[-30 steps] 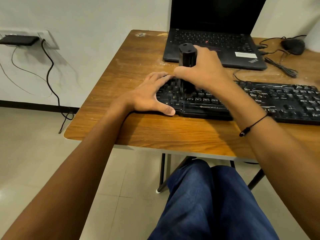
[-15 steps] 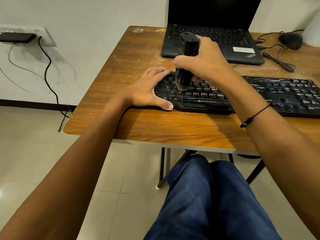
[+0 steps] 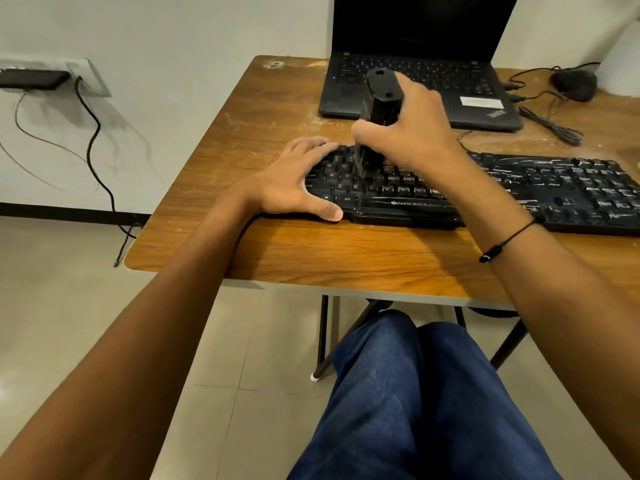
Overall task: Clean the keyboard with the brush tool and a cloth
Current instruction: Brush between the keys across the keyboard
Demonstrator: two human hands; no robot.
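Head view: right hand (image 3: 412,133) grips the brush tool (image 3: 379,109) upright on the keyboard (image 3: 519,188); left hand (image 3: 294,181) lies flat on its left end.

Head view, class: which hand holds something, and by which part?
The right hand grips the brush tool round its black body, bristles down on the keyboard. The left hand holds nothing, resting flat on the keyboard's left end.

A: What sits on the wooden table (image 3: 311,251)?
B: A black laptop (image 3: 419,77) at its far edge, lid open, screen dark. To the right of the laptop, a black mouse (image 3: 575,83) with its cable (image 3: 550,124) partly bundled.
A: And off the table?
B: Left of it, a wall socket plate (image 3: 88,76) with a black device (image 3: 33,79) on it; a black cord (image 3: 93,147) hangs down to the tiled floor (image 3: 69,323).
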